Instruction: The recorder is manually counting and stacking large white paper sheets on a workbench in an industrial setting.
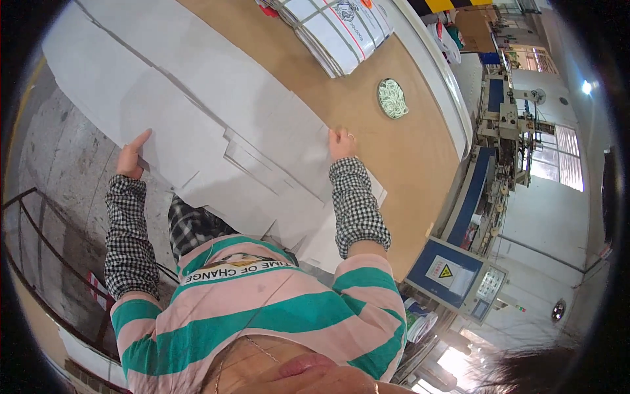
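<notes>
A large white sheet (197, 125) stretches across the table before me, with further white layers showing along a dark, stepped gap near its middle. My left hand (133, 155) is at its left edge, thumb lying on top and the other fingers mostly hidden under the edge. On the opposite edge, my right hand (342, 143) pinches the sheet with curled fingers; a ring shows on one of them. Checked sleeve covers are on both forearms. Near my body, more white layers (308, 230) lie with uneven edges.
Beyond my right hand, a round dish of pale green strips or cord (392, 99) sits on the brown tabletop (410, 171). A tied bundle of printed white bags (341, 33) lies farther off. Machinery with a blue control panel (453, 274) stands right; a metal rail (56, 249) is left.
</notes>
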Available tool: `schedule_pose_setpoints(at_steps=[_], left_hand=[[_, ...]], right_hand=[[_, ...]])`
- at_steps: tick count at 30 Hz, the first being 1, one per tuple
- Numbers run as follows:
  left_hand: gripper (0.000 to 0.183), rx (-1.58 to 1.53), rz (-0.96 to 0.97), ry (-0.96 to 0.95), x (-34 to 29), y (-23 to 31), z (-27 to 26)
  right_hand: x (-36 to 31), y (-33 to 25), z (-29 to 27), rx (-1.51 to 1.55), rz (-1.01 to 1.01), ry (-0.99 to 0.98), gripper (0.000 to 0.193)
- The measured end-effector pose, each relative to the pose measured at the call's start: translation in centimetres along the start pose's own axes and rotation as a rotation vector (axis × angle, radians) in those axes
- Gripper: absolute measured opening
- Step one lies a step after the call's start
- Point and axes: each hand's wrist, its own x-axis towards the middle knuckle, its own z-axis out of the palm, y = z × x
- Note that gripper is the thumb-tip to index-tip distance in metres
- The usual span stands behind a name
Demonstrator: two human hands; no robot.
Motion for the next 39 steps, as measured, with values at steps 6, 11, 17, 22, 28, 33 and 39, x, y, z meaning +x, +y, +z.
schedule_pose_setpoints(at_steps=[6, 11, 17, 22, 28, 33, 39], left_hand=[[0.044, 0.012, 0.014, -0.002, 0.0, -0.2, -0.2], [0.044, 0.028, -0.002, -0.005, -0.9, 0.5, 0.5], [0.031, 0.572, 0.191, 0.098, -3.2, 1.5, 3.1], [0.031, 0.772, 0.583, 0.007, -5.2, 1.9, 4.2], [0.034, 0.731, 0.359, 0.053, -3.4, 1.9, 3.3], [0.035, 0.815, 0.542, -0.033, -6.5, 2.5, 5.0], [0.035, 0.415, 0.139, 0.071, -2.7, 2.5, 2.0]], right_hand=[[-0.1, 0.6, 0.2, -0.068, -0.047, -0.009, 0.036], [-1.3, 1.7, 1.0, -0.057, -0.084, 0.051, 0.037], [-1.2, 1.6, -1.1, -0.072, 0.119, -0.142, 0.05], [-2.8, 2.9, -2.5, -0.076, 0.292, -0.19, 0.066], [-3.0, 2.5, -1.9, -0.17, 0.251, -0.131, 0.07], [-3.3, 3.1, -2.7, -0.147, 0.297, -0.231, 0.071], [-2.9, 2.5, -3.1, -0.145, 0.221, -0.258, 0.076]])
